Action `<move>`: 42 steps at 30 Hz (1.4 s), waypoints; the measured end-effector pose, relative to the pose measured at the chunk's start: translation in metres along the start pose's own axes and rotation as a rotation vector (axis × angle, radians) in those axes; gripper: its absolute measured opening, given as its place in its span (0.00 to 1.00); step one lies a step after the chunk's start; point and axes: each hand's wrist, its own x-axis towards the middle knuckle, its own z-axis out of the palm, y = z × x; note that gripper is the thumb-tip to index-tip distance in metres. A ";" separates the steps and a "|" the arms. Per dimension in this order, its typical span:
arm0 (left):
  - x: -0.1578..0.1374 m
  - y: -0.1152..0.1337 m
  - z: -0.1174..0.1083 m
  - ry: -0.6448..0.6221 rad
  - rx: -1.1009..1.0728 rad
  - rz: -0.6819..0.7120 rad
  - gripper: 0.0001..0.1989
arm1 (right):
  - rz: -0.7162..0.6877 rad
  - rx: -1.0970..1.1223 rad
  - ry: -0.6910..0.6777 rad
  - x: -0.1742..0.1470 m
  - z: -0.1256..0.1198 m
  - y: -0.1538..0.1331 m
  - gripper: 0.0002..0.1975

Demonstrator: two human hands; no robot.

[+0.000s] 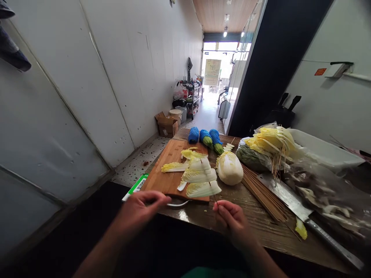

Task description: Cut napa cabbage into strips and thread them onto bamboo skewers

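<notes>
A: What fills most of the space in front of the person?

B: A brown wooden table (252,214), with a rectangular light-brown wooden cutting board (171,152) at its left end.

A: And the pale yellow-and-white cabbage leaves (199,175)?

B: They form a row over the board's right side, threaded on a stick. Each leaf's long axis runs roughly left to right, while the row runs away from the person. I can't tell whether they touch the board.

A: Beside them?

B: A rounded, whitish head of cabbage (230,168) sits on the table just right of the row.

A: How do the hands stand?

B: The right hand (232,220) pinches the stick's near end between thumb and fingers, closed tight, just below the nearest leaf. The left hand (142,206) is well apart, left of the row, near the board's front edge. Its thumb and forefinger curve together at the tips; I can't tell whether they meet or hold anything.

A: And the thin brown wooden stick (215,197) itself?

B: Its long axis points forward from the right fingertips, leaning slightly left, crossing the leaves.
</notes>
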 end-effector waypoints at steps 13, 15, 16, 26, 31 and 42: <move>0.039 0.104 0.001 -0.421 0.310 0.534 0.16 | -0.219 -0.978 -0.235 0.010 0.009 -0.086 0.13; 0.051 0.105 0.005 -0.443 0.243 0.432 0.10 | -0.221 -1.023 -0.263 0.011 0.010 -0.090 0.13; 0.054 0.104 0.007 -0.434 0.225 0.409 0.10 | -0.218 -1.043 -0.275 0.011 0.009 -0.091 0.13; 0.063 0.115 0.038 -0.772 1.069 0.573 0.07 | -0.189 -1.204 -0.369 0.013 0.001 -0.108 0.12; 0.068 0.123 0.044 -0.863 1.162 0.552 0.06 | -0.193 -1.213 -0.383 0.015 -0.002 -0.115 0.11; 0.082 0.116 0.047 -0.803 1.132 0.451 0.14 | -0.174 -1.206 -0.366 0.022 -0.010 -0.105 0.13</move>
